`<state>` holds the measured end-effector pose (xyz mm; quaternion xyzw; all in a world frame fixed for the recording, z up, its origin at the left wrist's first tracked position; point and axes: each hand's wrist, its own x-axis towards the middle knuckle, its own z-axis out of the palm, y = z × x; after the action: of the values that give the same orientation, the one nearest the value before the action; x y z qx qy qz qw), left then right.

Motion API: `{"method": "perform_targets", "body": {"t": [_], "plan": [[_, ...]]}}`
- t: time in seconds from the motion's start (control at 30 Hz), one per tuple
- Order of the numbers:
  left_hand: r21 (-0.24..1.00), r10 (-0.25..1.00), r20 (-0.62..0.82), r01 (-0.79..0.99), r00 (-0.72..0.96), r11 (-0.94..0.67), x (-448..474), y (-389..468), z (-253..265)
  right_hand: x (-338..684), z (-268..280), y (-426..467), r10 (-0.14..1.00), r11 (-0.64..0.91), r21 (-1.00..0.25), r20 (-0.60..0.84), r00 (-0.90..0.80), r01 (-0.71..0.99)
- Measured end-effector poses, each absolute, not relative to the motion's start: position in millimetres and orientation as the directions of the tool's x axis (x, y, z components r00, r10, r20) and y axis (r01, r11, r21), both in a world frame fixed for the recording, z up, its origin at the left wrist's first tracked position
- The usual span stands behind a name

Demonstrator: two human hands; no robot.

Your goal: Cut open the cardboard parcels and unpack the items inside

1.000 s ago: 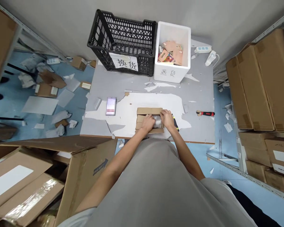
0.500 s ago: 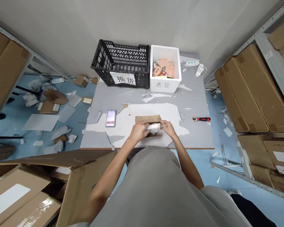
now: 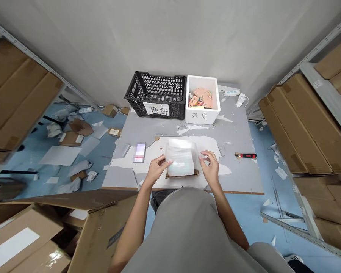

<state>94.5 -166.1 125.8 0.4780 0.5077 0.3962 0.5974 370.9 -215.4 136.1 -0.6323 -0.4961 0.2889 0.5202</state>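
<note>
A clear plastic packet (image 3: 182,157) with pale contents lies over a small open cardboard box (image 3: 197,173), whose brown edge shows below it. My left hand (image 3: 157,170) pinches the packet's left edge between thumb and fingers. At the packet's right edge is my right hand (image 3: 210,167), its thumb and forefinger apart and curved, with nothing visible between them. The packet hides most of the box. Under both lies torn white paper (image 3: 210,144) on the grey table (image 3: 230,132).
Behind stand a black crate (image 3: 156,94) and a white foam box (image 3: 201,118) holding orange cards. A phone (image 3: 139,152) lies left, a red-black utility knife (image 3: 246,156) right. Large cartons (image 3: 295,125) fill the right shelf; an open carton (image 3: 110,223) stands front left.
The packet came up out of the cardboard box and now lies spread over it. My right hand let go of the box's edge and its fingers opened. The camera view shifted.
</note>
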Motion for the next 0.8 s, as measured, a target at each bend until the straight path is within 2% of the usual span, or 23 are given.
{"method": "perform_targets", "body": {"t": [0.13, 0.3, 0.43, 0.8], "plan": [[0.949, 0.949, -0.288, -0.095, 0.128, 0.301, 90.8, -171.8, 122.8, 364.9, 152.2, -222.3, 0.940, 0.024, -0.943, 0.134, 0.313, 0.332], [0.931, 0.934, -0.320, -0.129, 0.158, 0.341, 88.8, -178.6, 120.5, 354.5, 144.2, -225.1, 0.977, -0.130, -0.991, -0.120, 0.178, 0.045], [0.932, 0.929, -0.320, -0.117, 0.187, 0.344, 90.7, -184.8, 116.6, 348.4, 136.3, -225.0, 0.975, -0.208, -0.974, -0.214, 0.058, -0.087], [0.926, 0.916, -0.353, -0.067, 0.193, 0.371, 96.1, -192.9, 109.9, 340.9, 130.8, -231.3, 0.967, -0.243, -0.966, -0.249, 0.061, -0.094]]}}
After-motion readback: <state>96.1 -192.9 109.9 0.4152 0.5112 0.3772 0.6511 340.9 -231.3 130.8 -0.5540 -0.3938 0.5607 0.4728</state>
